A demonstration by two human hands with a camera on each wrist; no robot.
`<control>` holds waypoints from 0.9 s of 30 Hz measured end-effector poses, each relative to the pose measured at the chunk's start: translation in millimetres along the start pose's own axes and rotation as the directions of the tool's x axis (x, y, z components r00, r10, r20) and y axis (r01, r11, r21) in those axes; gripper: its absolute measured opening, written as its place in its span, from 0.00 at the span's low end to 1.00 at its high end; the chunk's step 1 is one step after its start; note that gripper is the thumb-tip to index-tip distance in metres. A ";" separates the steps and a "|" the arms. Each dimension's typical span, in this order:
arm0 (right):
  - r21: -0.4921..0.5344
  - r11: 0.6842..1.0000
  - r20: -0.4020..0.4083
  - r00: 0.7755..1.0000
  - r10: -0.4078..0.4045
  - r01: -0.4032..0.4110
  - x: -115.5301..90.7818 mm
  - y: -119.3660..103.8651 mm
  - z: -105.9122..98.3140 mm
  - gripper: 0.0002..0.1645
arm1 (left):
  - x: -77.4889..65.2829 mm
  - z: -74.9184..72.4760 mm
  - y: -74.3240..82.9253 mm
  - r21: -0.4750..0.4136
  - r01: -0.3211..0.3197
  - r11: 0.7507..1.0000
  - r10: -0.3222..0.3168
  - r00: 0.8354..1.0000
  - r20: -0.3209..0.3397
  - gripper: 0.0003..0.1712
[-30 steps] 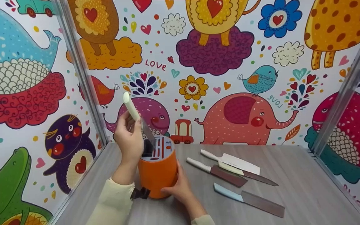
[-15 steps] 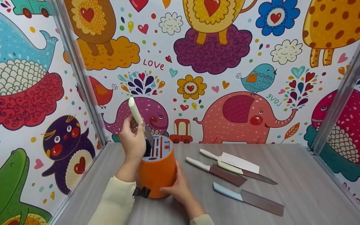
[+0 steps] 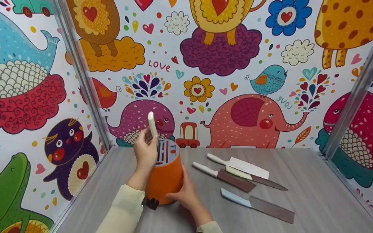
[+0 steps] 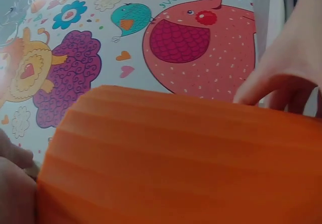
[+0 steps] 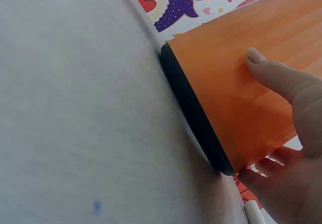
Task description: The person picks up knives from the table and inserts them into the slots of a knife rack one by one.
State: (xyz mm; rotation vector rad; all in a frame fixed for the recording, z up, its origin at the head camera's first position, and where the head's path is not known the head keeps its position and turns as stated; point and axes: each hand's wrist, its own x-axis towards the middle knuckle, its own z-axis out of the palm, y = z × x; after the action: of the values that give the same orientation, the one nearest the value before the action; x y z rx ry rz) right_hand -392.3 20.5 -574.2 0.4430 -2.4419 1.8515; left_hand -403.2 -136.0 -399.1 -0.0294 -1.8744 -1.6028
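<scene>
At the top of the orange knife block (image 3: 163, 181), my left hand (image 3: 146, 152) grips a knife by its pale handle (image 3: 152, 124), which points up. The knife's blade is hidden behind the fingers and the block's slotted top. My right hand (image 3: 186, 192) holds the block low on its right side. In the right wrist view the thumb (image 5: 271, 73) lies along the orange wall and the fingers curl round the far side, near the dark base (image 5: 193, 113). The left wrist view is mostly filled by the block's ribbed wall (image 4: 176, 153).
Right of the block several knives lie on the wood-grain table (image 3: 319, 200): a white-handled cleaver (image 3: 249, 168), a pointed knife (image 3: 267, 183), a brown-bladed knife (image 3: 236, 181) and a blue-handled one (image 3: 272, 209). Cartoon-printed panels (image 3: 231, 77) enclose the table at the back and sides.
My left hand has moved right and down with the knife, its handle now lower and more upright over the block. The right hand stays on the block.
</scene>
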 end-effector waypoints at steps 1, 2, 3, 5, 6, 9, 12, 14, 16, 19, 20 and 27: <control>0.004 1.000 0.001 1.000 -0.003 0.003 0.0 0.0 -0.2 0.78 | -0.3 0.5 -1.5 0.008 0.005 1.000 -0.005 1.000 0.007 0.22; 0.010 1.000 0.003 1.000 -0.006 0.006 0.1 0.1 -0.4 0.78 | -0.5 0.9 -2.8 0.011 0.013 1.000 -0.013 1.000 0.013 0.22; 0.015 1.000 0.004 1.000 -0.012 0.012 0.0 0.3 -0.5 0.78 | -0.5 1.2 -3.8 0.014 0.023 1.000 -0.023 1.000 0.018 0.22; 0.027 0.999 0.005 1.000 -0.018 0.017 0.3 0.9 -0.8 0.78 | -0.2 1.2 -5.2 0.020 0.050 0.999 -0.050 0.998 0.029 0.22; 0.032 0.999 0.007 1.000 -0.020 0.019 0.1 1.2 -0.9 0.77 | -0.2 1.1 -6.0 0.028 0.064 0.998 -0.065 0.997 0.038 0.22; 0.037 0.999 0.013 1.000 -0.005 0.004 -0.2 1.7 -0.5 0.77 | -1.2 0.4 -8.3 0.064 0.101 0.993 -0.106 0.991 0.077 0.23; 0.041 0.999 0.017 0.999 0.030 -0.031 -0.1 1.1 0.6 0.78 | -2.7 -0.5 -9.2 0.119 0.116 0.986 -0.128 0.987 0.102 0.24; 0.035 0.998 0.016 0.999 0.041 -0.042 0.0 0.7 1.1 0.78 | -2.7 -0.7 -8.7 0.150 0.124 0.981 -0.142 0.984 0.111 0.25; 0.032 0.999 0.011 0.999 0.031 -0.032 -0.1 0.4 1.1 0.78 | -1.9 0.0 -7.2 0.181 0.135 0.974 -0.156 0.981 0.112 0.26; 0.037 0.999 0.010 1.000 0.004 -0.004 -1.0 -0.2 0.0 0.76 | 0.3 2.5 -5.0 0.205 0.150 0.967 -0.174 0.979 0.106 0.25; 0.041 0.999 0.013 1.000 -0.007 0.006 -1.2 -0.3 -0.5 0.76 | 0.7 3.5 -4.3 0.211 0.155 0.965 -0.179 0.979 0.102 0.24; 0.055 0.998 0.019 1.000 -0.010 0.009 -1.2 -0.4 -0.1 0.76 | 0.3 6.4 -3.3 0.240 0.163 0.957 -0.186 0.980 0.075 0.20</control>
State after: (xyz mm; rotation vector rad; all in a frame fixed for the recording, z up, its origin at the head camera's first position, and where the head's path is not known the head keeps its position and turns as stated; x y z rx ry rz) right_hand -391.0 20.7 -574.1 0.4767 -2.4014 1.9232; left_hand -407.8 -131.3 -402.0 0.1672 -2.1830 -1.5066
